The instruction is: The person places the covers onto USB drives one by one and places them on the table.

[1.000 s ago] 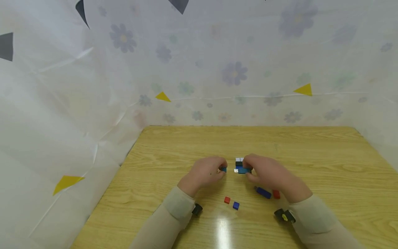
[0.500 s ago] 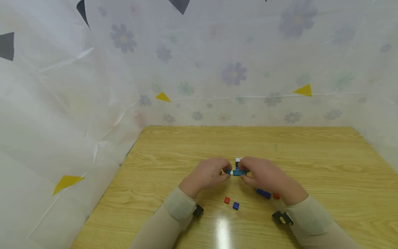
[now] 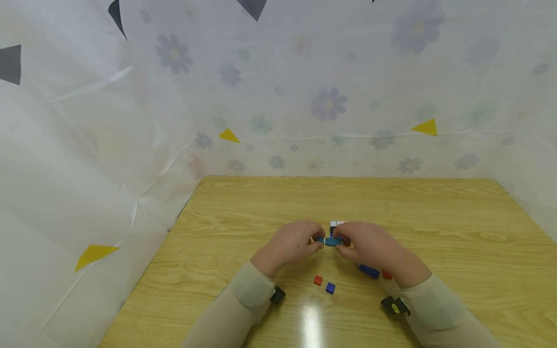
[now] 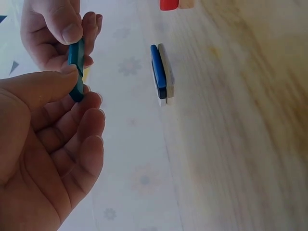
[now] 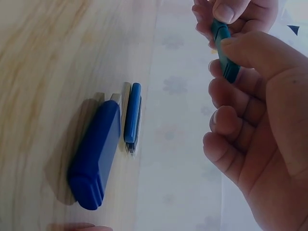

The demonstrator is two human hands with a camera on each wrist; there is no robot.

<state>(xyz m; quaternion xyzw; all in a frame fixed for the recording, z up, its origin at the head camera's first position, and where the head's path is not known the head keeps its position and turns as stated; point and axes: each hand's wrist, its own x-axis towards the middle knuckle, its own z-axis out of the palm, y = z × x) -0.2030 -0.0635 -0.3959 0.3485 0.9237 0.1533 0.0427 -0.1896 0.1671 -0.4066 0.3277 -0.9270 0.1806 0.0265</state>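
Observation:
In the head view my left hand [image 3: 289, 246] pinches a small teal cap [image 3: 320, 239] between thumb and fingertips. My right hand [image 3: 372, 247] pinches the teal USB stick [image 3: 333, 241], end-on to the cap. Both are held just above the table. In the left wrist view, cap and USB stick [image 4: 77, 53] form almost one straight piece, with a thin seam between them. The right wrist view shows the same USB stick [image 5: 229, 65] between the right thumb and fingers. The metal plug is almost wholly hidden.
Below the right hand lies a dark blue USB stick [image 3: 369, 271] with its plug bare, beside a red piece [image 3: 387, 274]. Small red [image 3: 318, 280] and blue [image 3: 330, 288] caps lie nearer me. White, black and blue USB sticks [image 4: 159, 72] lie in a row behind the hands.
The hands have come together. The plug, bare and apart from the cap a second ago, has gone into it as the right hand moved left with the USB stick.

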